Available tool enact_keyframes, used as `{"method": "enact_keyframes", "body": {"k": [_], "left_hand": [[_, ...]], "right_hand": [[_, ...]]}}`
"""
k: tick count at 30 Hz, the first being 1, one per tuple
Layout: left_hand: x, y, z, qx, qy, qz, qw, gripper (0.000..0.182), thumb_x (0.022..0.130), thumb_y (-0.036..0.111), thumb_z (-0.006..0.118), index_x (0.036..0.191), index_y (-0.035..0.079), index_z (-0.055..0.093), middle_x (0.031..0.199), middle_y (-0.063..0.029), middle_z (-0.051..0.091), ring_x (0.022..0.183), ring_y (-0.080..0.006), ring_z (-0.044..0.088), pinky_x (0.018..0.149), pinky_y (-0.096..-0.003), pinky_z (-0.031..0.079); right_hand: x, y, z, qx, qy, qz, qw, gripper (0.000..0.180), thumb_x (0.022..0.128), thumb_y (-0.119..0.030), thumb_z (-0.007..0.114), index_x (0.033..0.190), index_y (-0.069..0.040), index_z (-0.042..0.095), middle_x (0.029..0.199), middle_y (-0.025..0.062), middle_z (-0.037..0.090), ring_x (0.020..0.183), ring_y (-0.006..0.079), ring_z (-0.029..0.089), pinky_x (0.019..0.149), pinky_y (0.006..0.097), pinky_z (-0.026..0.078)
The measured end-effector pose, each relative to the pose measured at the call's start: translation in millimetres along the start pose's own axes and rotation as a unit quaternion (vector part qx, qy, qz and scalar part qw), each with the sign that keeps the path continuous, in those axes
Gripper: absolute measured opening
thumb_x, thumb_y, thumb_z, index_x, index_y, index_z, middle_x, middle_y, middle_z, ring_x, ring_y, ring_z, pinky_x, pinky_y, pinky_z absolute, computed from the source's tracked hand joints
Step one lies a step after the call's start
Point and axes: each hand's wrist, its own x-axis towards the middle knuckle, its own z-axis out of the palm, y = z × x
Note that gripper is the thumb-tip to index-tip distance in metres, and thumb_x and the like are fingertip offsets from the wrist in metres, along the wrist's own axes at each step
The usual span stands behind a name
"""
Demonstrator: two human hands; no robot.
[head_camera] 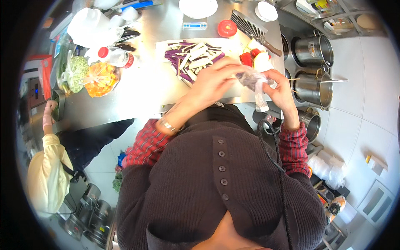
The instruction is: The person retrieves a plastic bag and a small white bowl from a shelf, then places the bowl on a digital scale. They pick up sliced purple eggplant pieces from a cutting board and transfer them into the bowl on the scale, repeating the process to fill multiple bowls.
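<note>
A clear plastic bag [254, 80], crumpled and partly twisted, is held over the front right of the white cutting board [159, 67]. My right hand [281, 89] pinches it between thumb and fingers. From the left, my left hand [214, 78] reaches to its other end; blur hides whether the fingers grip it. Behind my left hand, cut eggplant strips [195, 57] with purple skin lie heaped on the board. Red pepper pieces [246, 58] and pale vegetable pieces [262, 61] sit just beyond the bag. A tomato [227, 28] rests at the board's back edge.
A cleaver [268, 47] in a patterned cover lies at the back right. A digital scale [195, 23] stands behind the board. Leftward are a plastic bottle [117, 57], bagged orange vegetable pieces [100, 79] and knives [126, 40]. Steel pots [312, 87] stand at right; another person [50, 175] is at left.
</note>
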Motion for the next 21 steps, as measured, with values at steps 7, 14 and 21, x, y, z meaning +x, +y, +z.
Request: {"method": "enact_keyframes", "body": {"k": [7,14,21], "left_hand": [[22.8,10.2,-1.3,0.05,0.001,-0.063,0.997,0.018,0.081,0.002,0.07,0.098,0.004,0.066,0.089,-0.0109,0.066,0.071,-0.0267,0.064,0.064,-0.0341,0.051],[4.3,-13.5,-22.6,-0.032,0.188,-0.105,0.976,0.005,0.088,0.002,0.067,0.092,0.0,0.064,0.079,-0.0031,0.061,0.069,-0.0094,0.055,0.064,-0.0252,0.047],[-4.5,-32.1,-30.7,-0.17,0.184,-0.195,0.948,0.02,0.091,-0.001,0.059,0.11,0.004,0.055,0.085,0.0007,0.056,0.076,-0.0087,0.053,0.068,-0.0229,0.045]], "right_hand": [[31.9,-57.9,27.2,-0.02,0.162,-0.082,0.983,0.03,0.067,-0.001,0.079,0.094,-0.005,0.066,0.112,0.013,0.064,0.106,0.0306,0.06,0.097,0.0392,0.044],[46.3,-28.0,47.4,0.027,0.143,-0.2,0.969,0.013,0.074,-0.004,0.078,0.078,-0.003,0.066,0.089,0.0073,0.065,0.103,0.0262,0.057,0.095,0.038,0.043],[41.5,0.0,28.2,0.494,0.114,0.043,0.861,0.023,0.079,0.005,0.07,0.1,-0.004,0.064,0.097,0.003,0.066,0.095,0.0108,0.059,0.077,0.0245,0.047]]}}
